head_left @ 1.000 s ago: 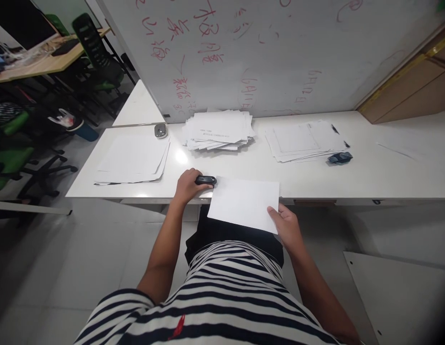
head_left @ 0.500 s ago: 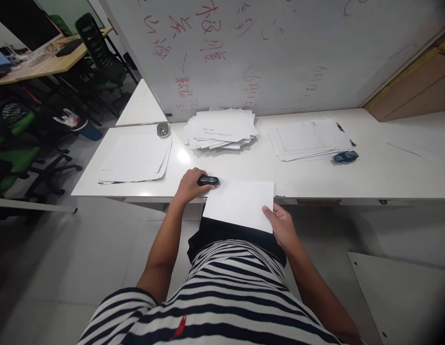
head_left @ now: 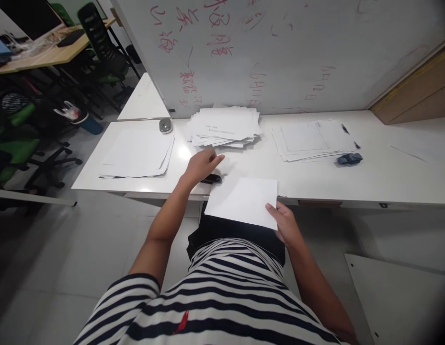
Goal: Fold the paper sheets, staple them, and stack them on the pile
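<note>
So the right hand (head_left: 287,223) has its fingers pinched on the right edge of some blank white rectangular paper (head_left: 244,201), thumb on top, and that paper straddles the front edge of the glossy white table (head_left: 383,175), partly hanging out past it. The left hand (head_left: 202,166) is bent over a slim black stapler-like tool (head_left: 213,178), which sits just left of the paper; most of those fingers are hidden, so can't tell how wide they are. Further back there's a messy thick stack of printed white sheets (head_left: 225,124), with a flat pile of white paper (head_left: 136,153) to its left and a crumpled dark-blue thing (head_left: 349,159) off right.
</note>
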`<control>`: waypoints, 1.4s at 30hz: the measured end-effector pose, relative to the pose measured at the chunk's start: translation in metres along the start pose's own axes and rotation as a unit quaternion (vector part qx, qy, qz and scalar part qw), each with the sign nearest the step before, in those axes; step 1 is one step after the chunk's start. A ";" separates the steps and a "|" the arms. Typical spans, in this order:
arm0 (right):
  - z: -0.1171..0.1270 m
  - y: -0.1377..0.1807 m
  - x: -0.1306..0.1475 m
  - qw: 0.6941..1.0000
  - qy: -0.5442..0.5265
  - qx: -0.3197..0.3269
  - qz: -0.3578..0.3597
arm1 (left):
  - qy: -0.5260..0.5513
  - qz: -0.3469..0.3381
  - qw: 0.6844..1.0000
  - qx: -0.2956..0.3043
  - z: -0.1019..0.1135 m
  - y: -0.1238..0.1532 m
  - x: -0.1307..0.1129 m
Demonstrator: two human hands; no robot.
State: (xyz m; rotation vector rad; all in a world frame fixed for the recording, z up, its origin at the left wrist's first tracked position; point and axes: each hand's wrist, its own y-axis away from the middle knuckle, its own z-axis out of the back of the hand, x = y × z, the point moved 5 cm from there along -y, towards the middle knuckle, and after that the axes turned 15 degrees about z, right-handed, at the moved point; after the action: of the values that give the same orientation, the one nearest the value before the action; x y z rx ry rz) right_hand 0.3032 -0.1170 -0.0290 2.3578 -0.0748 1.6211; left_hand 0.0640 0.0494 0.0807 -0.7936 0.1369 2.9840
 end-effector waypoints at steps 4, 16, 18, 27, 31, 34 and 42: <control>-0.001 0.001 -0.003 1.000 -0.014 0.010 -0.012 | -0.113 0.015 0.993 0.006 -0.036 -0.012 -0.012; -0.003 0.002 -0.024 0.999 0.044 0.016 -0.027 | 0.053 0.008 0.997 -0.047 -0.039 -0.018 -0.002; -0.008 -0.001 -0.019 0.997 0.070 0.024 -0.020 | 0.195 0.011 0.975 -0.106 -0.019 -0.016 0.007; -0.007 -0.024 0.019 0.978 0.199 0.048 0.038 | 0.096 -0.011 0.994 -0.057 -0.016 0.020 0.064; 0.001 -0.025 0.047 0.963 0.261 0.046 0.048 | 0.053 0.002 0.995 -0.082 -0.026 0.027 0.073; -0.001 -0.017 0.065 0.949 0.299 0.075 0.062 | 0.020 0.018 0.997 -0.067 -0.030 0.025 0.068; 0.049 0.001 0.090 0.970 0.183 -0.086 0.137 | 0.020 0.038 0.995 -0.087 -0.032 0.024 0.066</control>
State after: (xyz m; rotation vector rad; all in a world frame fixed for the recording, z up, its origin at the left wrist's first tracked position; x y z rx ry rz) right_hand 0.3803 -0.1205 0.0378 1.9522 -0.4630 2.0600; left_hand 0.0211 0.0240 0.0220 -0.8850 -0.0948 3.0849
